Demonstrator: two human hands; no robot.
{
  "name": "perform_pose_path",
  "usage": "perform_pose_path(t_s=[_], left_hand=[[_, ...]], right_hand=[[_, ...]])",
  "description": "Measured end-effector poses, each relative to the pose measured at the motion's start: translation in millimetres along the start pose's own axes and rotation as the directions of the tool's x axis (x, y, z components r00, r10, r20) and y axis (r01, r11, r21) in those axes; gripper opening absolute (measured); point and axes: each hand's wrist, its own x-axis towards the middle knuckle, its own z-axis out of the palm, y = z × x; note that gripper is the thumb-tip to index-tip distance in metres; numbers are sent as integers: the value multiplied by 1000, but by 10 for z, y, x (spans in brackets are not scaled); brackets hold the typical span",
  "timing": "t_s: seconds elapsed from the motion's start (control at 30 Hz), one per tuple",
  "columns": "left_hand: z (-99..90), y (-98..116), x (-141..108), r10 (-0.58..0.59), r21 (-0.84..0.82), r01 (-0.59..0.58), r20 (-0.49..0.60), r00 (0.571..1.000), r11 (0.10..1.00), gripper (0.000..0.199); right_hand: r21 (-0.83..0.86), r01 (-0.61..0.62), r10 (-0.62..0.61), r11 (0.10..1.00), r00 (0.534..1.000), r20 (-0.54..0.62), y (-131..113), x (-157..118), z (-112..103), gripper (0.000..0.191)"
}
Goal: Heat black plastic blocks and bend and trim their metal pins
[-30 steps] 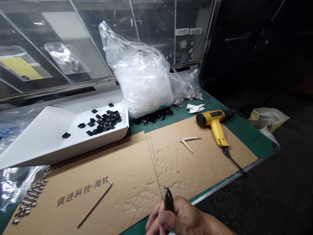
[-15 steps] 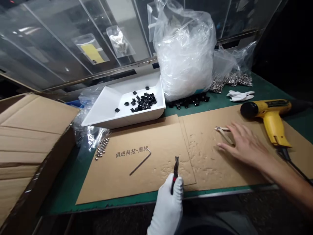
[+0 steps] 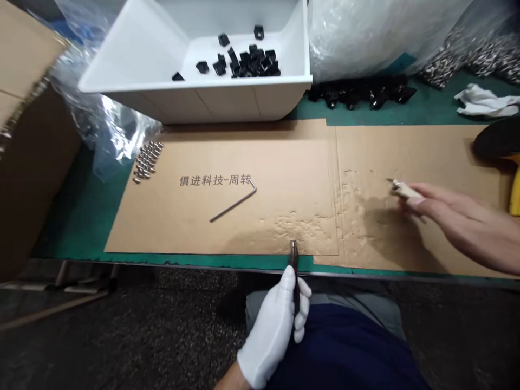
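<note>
My left hand point(image 3: 274, 319), in a white glove, is closed around dark-handled pliers point(image 3: 293, 257), whose jaws point away over the cardboard's front edge. A small metal piece seems to sit at the jaw tips. My bare right hand point(image 3: 439, 208) is closed on a light-handled tool point(image 3: 404, 190) with a metal tip, above the right cardboard sheet point(image 3: 382, 149). An L-shaped hex key point(image 3: 233, 208) lies on the left cardboard sheet point(image 3: 195, 151). Several small metal parts point(image 3: 148, 161) are grouped at that sheet's left side.
A white tray point(image 3: 203, 103) with black pieces point(image 3: 252, 62) stands at the back. Behind on the right are a clear plastic bag point(image 3: 377, 38), black parts point(image 3: 361, 93) and a white glove point(image 3: 485, 102). A yellow heat gun point(image 3: 515, 187) lies far right, a cardboard box point(image 3: 36, 141) left.
My right hand has picked up the light-handled tool from the cardboard. My left hand still holds the pliers. The view has tilted down and moved closer.
</note>
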Motion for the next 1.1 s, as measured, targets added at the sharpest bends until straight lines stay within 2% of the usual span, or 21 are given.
perform_pose_path(t_s=[0.07,0.13,0.2,0.23,0.27,0.33,0.37,0.47,0.53,0.8,0.93,1.1], left_hand=[[-16,9,20,51,33,-52,23,998,998,58],[-28,20,18,67,70,-69,28,997,995,56],[-39,31,-17,64,106,-67,25,998,992,54],[-43,38,-47,69,123,-72,28,997,990,52],[-48,46,-84,80,135,-84,36,996,987,51],[-58,65,-163,119,153,-125,45,992,980,50],[-67,74,-198,144,160,-148,38,989,976,50],[-123,94,-257,229,173,-221,-29,973,960,50],[-188,93,-258,266,171,-250,-73,961,953,50],[-420,1,-178,324,186,-296,-146,935,937,59],[-432,-25,-147,304,221,-269,-144,942,937,62],[-375,-5,-114,245,253,-202,-152,958,946,67]], right_hand=[[52,65,-71,997,988,139,-407,-118,37,51],[45,130,-137,991,955,263,-765,-121,137,47],[-10,241,-234,970,949,210,-1007,-19,295,38],[-47,343,-334,938,932,141,-1076,50,388,33],[-90,454,-446,887,890,95,-1112,119,483,28],[-175,587,-586,790,808,64,-1110,221,667,25],[-206,617,-617,760,784,72,-1085,246,749,30],[-232,668,-663,707,740,109,-980,230,939,59],[-223,701,-694,677,709,123,-920,178,1017,68],[-229,733,-743,640,667,58,-852,14,1174,47],[-220,738,-757,638,654,-1,-799,-45,1268,43],[-204,746,-764,634,644,-22,-754,-58,1333,40]])
